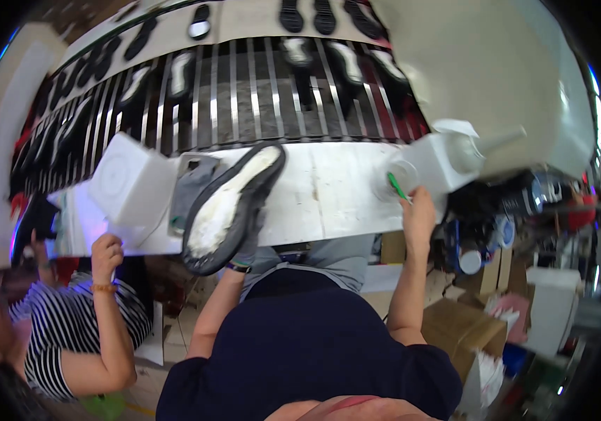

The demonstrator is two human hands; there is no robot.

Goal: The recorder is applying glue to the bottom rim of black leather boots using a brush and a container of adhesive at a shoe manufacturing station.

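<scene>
My left hand (pixel 247 245), in a grey glove, holds a black shoe sole (pixel 224 210) up from below and behind. The sole is tilted, and its white inner face is turned up toward me. Most of the left fingers are hidden behind the sole. My bare right hand (pixel 419 212) is closed around a thin green handle (pixel 395 185), probably a brush, though its tip is not clear. The handle's far end is over a round white pot (pixel 402 170) on the white worktable (pixel 321 196). A grey cloth (pixel 198 181) lies in a shallow tray behind the sole.
Beyond the table runs a slatted conveyor (pixel 237 88) bearing several soles, with more on a pale ledge (pixel 237 24). White containers stand left (pixel 132 181) and right (pixel 441 158). At left is a co-worker's hand (pixel 107 252). Cardboard boxes (pixel 462 326) sit at right.
</scene>
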